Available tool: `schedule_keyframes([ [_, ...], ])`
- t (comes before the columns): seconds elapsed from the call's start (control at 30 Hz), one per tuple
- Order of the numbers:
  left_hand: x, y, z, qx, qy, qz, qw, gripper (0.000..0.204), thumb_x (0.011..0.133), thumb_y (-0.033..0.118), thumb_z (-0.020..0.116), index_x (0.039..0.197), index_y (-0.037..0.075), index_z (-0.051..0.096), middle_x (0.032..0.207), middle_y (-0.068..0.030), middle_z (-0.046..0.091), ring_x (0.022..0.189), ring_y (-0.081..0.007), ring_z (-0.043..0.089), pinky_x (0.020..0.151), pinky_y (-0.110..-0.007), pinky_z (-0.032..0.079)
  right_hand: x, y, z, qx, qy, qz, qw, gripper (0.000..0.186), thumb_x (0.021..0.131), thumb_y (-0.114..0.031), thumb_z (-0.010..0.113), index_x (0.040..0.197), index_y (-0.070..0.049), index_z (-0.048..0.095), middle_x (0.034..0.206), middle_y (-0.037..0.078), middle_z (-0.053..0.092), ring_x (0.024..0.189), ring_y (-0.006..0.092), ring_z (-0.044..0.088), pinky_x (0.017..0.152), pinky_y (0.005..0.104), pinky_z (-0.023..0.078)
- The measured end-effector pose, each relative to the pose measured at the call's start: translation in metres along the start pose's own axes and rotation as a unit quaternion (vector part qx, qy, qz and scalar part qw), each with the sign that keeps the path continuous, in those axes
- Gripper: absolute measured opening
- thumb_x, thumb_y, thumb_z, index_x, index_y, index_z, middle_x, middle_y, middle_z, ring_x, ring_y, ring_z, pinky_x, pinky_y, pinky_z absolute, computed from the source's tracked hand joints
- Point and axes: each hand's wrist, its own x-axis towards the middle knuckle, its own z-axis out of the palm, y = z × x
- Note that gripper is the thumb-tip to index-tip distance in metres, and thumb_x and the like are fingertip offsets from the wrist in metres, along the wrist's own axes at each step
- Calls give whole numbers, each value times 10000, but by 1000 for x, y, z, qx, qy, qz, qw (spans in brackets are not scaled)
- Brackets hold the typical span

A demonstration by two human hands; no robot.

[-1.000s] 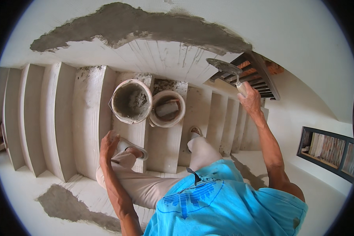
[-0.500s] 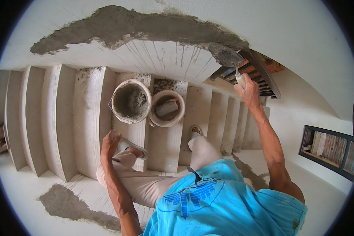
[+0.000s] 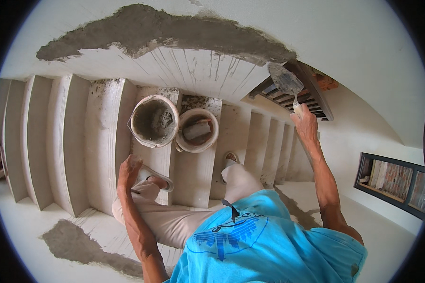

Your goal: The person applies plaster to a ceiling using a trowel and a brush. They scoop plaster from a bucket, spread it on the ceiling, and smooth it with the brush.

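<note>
My right hand (image 3: 305, 123) is closed round the pale handle of a trowel (image 3: 285, 80). The trowel's grey, mortar-smeared blade points up and left, close to the right end of a long wet mortar patch (image 3: 174, 33) on the white wall; whether it touches the wall, I cannot tell. Beside my left knee, my left hand (image 3: 129, 170) hangs with its fingers curled in, nothing visible in them. Between my hands and the wall stand two buckets on the steps. Grey mortar lies in the left bucket (image 3: 141, 118); the right bucket (image 3: 215, 129) holds a flat, pale tool, partly hidden.
Concrete stairs (image 3: 101, 141) run across under me, with my sandalled feet on different steps. A dark slatted railing (image 3: 311, 89) adjoins the mortar patch's right end. Another mortar patch (image 3: 75, 243) marks the white surface at lower left. A dark-framed window (image 3: 389, 177) is far right.
My right hand has moved the trowel right and slightly down, away from the mortar patch's lower edge and in front of the railing. The left hand has hardly moved.
</note>
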Motion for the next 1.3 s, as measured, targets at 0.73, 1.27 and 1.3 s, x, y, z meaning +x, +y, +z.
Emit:
schedule_keyframes([
  [0.73,-6,-13,-1,-36,7,6,999,443,930,319,634,1251,14,613,1115,-257,686,1028,-398,662,909,-451,498,19,-33,-18,47,-6,-42,998,355,833,-248,718,1035,10,580,857,273,680,843,477,668,729,514,508],
  [1.27,-7,-8,0,-24,10,13,1000,473,925,313,647,1273,-3,601,1133,-260,685,1033,-408,659,907,-456,498,33,-55,-8,49,22,-74,996,368,833,-263,715,1052,4,586,847,264,688,824,456,681,729,514,525],
  [1.3,-7,-1,0,-23,5,16,1000,476,925,317,648,1276,-1,601,1137,-258,685,1036,-407,659,909,-456,498,45,-59,-7,32,24,-85,996,374,834,-262,712,1062,5,587,861,262,690,829,457,679,733,514,525],
])
